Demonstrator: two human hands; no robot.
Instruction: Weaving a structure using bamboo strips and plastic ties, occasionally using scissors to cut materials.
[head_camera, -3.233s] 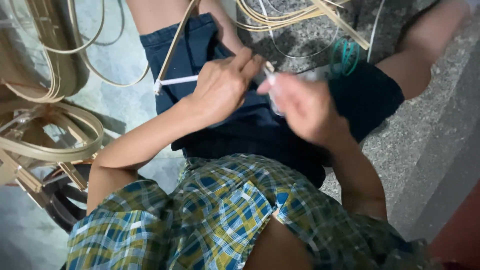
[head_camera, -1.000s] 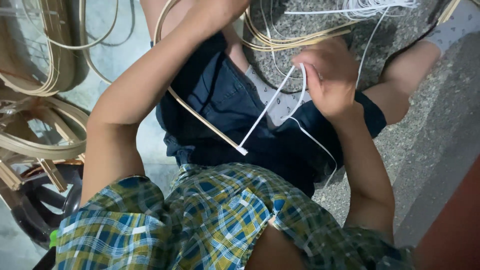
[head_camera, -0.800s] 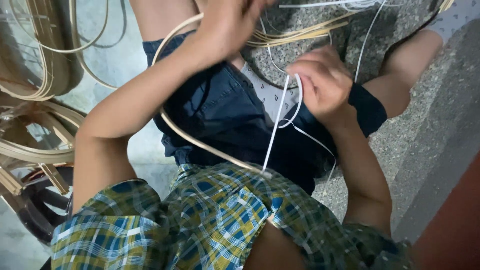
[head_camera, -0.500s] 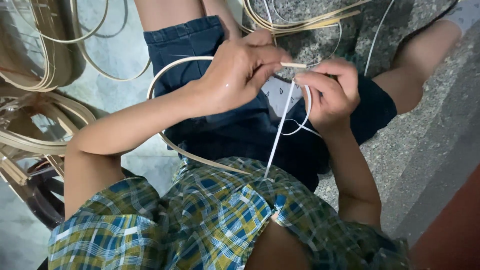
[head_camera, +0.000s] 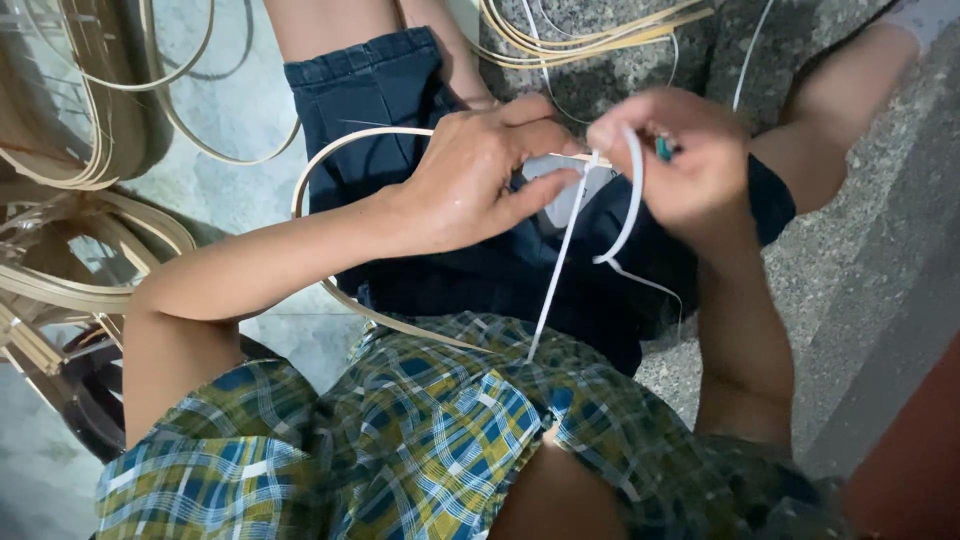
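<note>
Over the lap, at picture centre, the two hands meet above dark blue shorts (head_camera: 400, 120). The left hand (head_camera: 470, 170) lies palm down, fingers curled, thumb and forefinger pressed together at its 3 o'clock side on the end of a pale cane strip (head_camera: 330, 160). From that pinch the cane strip loops out toward 9 o'clock, curves down past the shorts' edge and runs toward 5 o'clock, reaching the plaid shirt (head_camera: 420, 430).

The right hand (head_camera: 690, 170) sits just beside the left, at its 3 o'clock, knuckles nearly touching it. Its grip is closed: fingertips pinch a white plastic strip (head_camera: 560, 270). One run of the white plastic strip drops straight from the pinch toward 7 o'clock and ends at the shirt hem. A second run bends in an arc round the right hand's fingers and tails off toward 5 o'clock as a thinner thread. A small teal object (head_camera: 664, 150) shows between the right hand's fingers; it is possibly a tool handle, but too little of it shows to tell.

Surroundings: a bundle of cane strands (head_camera: 590, 35) lies at 12 o'clock on rough grey stone floor (head_camera: 800, 280). Coiled cane hoops (head_camera: 90, 150) stack at 9 to 10 o'clock, well apart from the hands. Bare knee visible at 2 o'clock. Right forearm runs down toward 5 o'clock; left forearm toward 8 o'clock.
</note>
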